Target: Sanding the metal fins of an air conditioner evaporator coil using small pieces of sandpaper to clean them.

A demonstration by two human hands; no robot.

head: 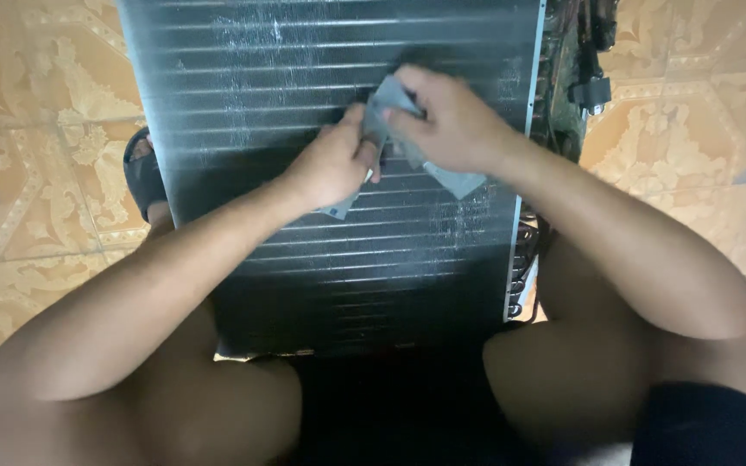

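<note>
A large dark finned coil panel (304,259) lies flat across my lap and the floor, its thin metal fins running left to right. My left hand (331,164) and my right hand (451,121) meet over its upper middle. Both pinch the same grey, folded flat piece (458,181), which looks like tape or thin sheet. My right hand presses its upper end against the fins. My left hand grips the lower left part, whose corner sticks out beneath my wrist. The middle of the grey piece is hidden by my fingers.
Copper tube bends and a black fitting (591,91) run along the panel's right edge. A dark sandal (142,173) on a foot sits at the panel's left edge. Patterned beige floor tiles (45,103) surround everything. My knees frame the near end.
</note>
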